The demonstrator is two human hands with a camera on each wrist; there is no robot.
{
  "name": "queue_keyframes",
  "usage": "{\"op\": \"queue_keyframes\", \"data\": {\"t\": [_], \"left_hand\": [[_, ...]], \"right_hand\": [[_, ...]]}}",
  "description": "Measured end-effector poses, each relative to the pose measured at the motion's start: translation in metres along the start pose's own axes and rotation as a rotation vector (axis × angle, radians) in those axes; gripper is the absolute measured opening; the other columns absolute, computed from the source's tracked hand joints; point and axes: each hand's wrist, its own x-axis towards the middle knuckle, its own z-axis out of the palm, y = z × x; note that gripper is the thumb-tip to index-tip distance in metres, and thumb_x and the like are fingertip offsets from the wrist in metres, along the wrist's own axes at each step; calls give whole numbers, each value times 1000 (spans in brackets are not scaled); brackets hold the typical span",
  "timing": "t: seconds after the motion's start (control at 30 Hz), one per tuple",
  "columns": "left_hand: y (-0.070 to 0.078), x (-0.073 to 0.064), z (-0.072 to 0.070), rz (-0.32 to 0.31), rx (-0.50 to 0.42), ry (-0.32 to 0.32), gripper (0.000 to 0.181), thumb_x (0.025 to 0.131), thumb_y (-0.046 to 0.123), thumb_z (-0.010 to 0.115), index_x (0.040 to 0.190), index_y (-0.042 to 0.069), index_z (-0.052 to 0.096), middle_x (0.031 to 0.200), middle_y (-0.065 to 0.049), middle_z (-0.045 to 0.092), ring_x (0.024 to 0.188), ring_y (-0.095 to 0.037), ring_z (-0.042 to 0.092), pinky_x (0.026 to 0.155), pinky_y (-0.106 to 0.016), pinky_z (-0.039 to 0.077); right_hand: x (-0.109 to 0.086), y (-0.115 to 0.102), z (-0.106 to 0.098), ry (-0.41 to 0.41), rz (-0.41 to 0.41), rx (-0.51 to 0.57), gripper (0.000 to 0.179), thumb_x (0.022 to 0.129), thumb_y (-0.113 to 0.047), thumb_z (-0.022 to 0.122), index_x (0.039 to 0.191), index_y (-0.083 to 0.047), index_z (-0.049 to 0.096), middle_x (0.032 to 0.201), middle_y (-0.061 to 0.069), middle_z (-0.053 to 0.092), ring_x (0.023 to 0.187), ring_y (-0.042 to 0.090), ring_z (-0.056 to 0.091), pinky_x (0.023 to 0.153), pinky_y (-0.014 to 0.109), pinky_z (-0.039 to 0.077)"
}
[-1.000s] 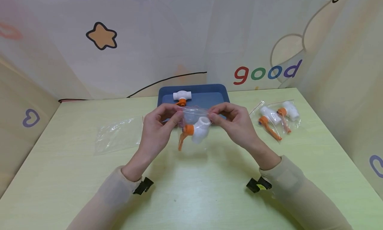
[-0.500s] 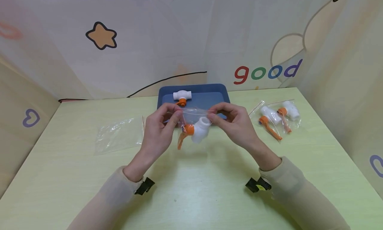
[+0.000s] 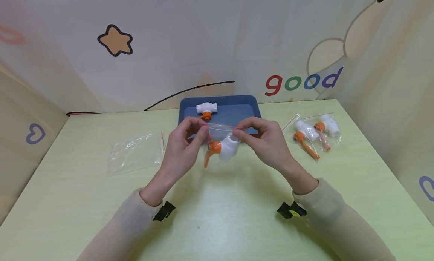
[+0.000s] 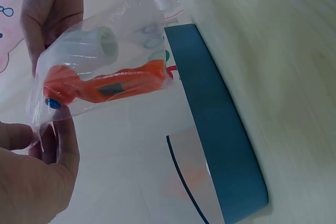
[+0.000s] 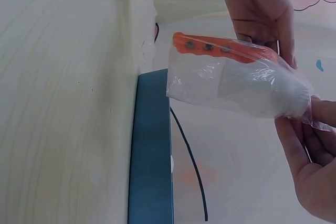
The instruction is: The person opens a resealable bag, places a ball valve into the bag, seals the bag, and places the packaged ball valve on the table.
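Observation:
Between both hands hangs a clear zip-lock bag (image 3: 219, 128) with a white ball valve (image 3: 229, 148) inside, its orange handle (image 4: 123, 83) pointing down. My left hand (image 3: 183, 142) pinches the left end of the bag's top edge between thumb and fingers. At the other end of that edge, my right hand (image 3: 266, 142) pinches the plastic the same way. The bag is held above the table, in front of the blue tray (image 3: 237, 99). Both wrist views show the valve enclosed by the plastic; whether the seal is fully closed I cannot tell.
A bare white valve (image 3: 207, 108) with an orange handle lies in the tray. Left on the table (image 3: 217, 223) lies a flat clear bag (image 3: 135, 153). Two bagged valves (image 3: 306, 131) lie at the right. A printed curtain (image 3: 190, 46) stands behind the table.
The bag's mouth, rounded open a second ago, is now drawn into a nearly straight line. My right fingers have shifted slightly left along the edge. The valve sways slightly.

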Motion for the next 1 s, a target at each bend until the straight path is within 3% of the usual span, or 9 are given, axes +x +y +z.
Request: {"op": "queue_keyframes", "data": {"t": [0.17, 0.4, 0.63, 1.0], "left_hand": [[2, 1, 0, -22, -7, -30, 15, 105, 6, 59, 117, -2, 63, 108, -13, 63, 85, -26, 65, 80, -50, 60], [4, 0, 1, -15, 29, -44, 16, 101, 6, 67, 114, -2, 69, 113, -11, 66, 95, -23, 67, 80, -35, 60], [3, -1, 2, 35, 31, -34, 11, 100, 6, 68, 106, -2, 70, 101, -11, 68, 83, -22, 66, 74, -47, 61], [0, -2, 4, 65, 33, -23, 10, 99, 4, 68, 105, -3, 69, 98, -13, 68, 77, -22, 68, 68, -46, 61]], "right_hand": [[-1, 0, 0, 9, -18, -17, 8, 94, 0, 74, 101, 4, 73, 99, 13, 69, 86, 31, 66, 76, 31, 61], [-2, -2, 0, 7, -17, -3, 9, 94, 2, 73, 102, 5, 72, 101, 14, 68, 87, 29, 66, 77, 32, 61], [-2, -2, 1, -4, -16, 37, 8, 95, 4, 71, 102, 7, 70, 102, 15, 65, 92, 28, 63, 81, 28, 59], [-2, -3, 1, -44, 11, 34, 12, 96, 0, 71, 107, 4, 70, 105, 13, 65, 89, 29, 64, 80, 28, 58]]}}
